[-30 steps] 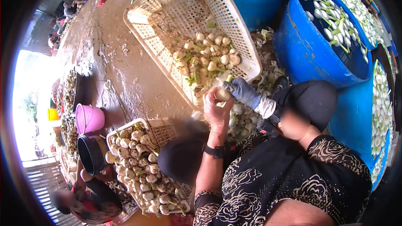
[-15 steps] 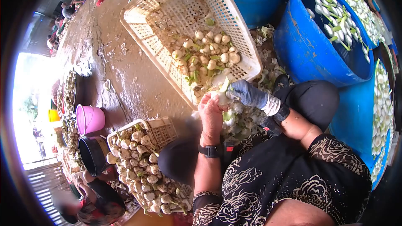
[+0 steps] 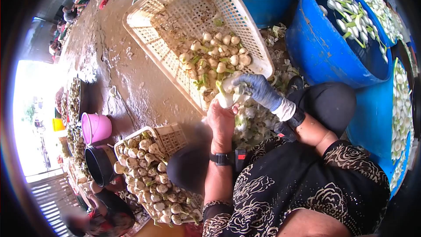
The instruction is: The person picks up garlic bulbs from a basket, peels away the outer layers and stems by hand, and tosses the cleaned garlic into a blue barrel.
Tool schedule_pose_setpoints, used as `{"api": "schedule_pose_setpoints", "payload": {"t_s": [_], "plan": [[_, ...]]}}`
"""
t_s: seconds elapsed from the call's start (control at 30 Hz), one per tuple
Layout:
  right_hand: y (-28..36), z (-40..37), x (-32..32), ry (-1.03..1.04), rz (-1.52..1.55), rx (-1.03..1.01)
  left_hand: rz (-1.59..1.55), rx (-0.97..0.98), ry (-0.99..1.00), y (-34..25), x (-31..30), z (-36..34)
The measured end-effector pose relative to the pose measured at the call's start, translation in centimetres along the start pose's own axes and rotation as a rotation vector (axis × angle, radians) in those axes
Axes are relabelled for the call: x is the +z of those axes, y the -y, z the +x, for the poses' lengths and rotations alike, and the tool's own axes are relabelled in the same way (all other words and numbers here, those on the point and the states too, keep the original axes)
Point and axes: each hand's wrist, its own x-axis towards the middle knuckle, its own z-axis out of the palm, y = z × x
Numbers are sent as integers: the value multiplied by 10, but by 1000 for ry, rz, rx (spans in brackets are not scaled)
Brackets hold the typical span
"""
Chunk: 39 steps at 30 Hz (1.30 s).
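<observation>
My left hand (image 3: pixel 220 116), bare and with a dark band at the wrist, is closed around a white garlic-like bulb (image 3: pixel 226 100) with a short green stem. The gloved fingers of my right hand (image 3: pixel 261 91) are bent together right beside it, gripping a pale strip of peel (image 3: pixel 237 88). Whether that strip is still joined to the bulb cannot be made out. Just beyond both hands is a cream plastic crate (image 3: pixel 256 30), with unpeeled bulbs (image 3: pixel 215 55) and dry scraps inside. Beneath my hands lies a heap of pale peelings (image 3: pixel 247 125).
Lower left, another crate (image 3: pixel 173 138) is heaped with unpeeled bulbs. A blue tub (image 3: pixel 313 39) at right holds peeled white bulbs (image 3: pixel 351 11) in dark water. Pink (image 3: pixel 97 128) and black buckets (image 3: pixel 100 164) stand on the wet floor (image 3: pixel 127 61). A person (image 3: pixel 112 210) sits lower left.
The bulb in my left hand has tipped over towards the left. My gloved right hand has shifted left and up, slightly away from my left fingers, with peel in its grip.
</observation>
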Motion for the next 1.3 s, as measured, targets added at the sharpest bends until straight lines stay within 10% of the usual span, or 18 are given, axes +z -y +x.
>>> {"api": "schedule_pose_setpoints", "payload": {"t_s": [0.03,0.1,0.13,0.2,0.77,0.93,1.3], "plan": [[7,0,3,65,-99,-70,0,-3,0,2,-2,1],[5,-3,11,107,-307,-173,1302,401,29,2,-2,3],[-1,-5,15,107,-306,-173,1304,400,29,4,0,2],[-4,-7,20,94,-66,52,144,-44,40,3,21,-6],[-31,-11,17,-132,-532,-50,404,108,-39,4,20,-7],[-71,-28,8,83,-843,50,146,67,61,-3,21,-11],[-3,-14,2,88,-278,-244,362,139,0,3,19,-5]]}}
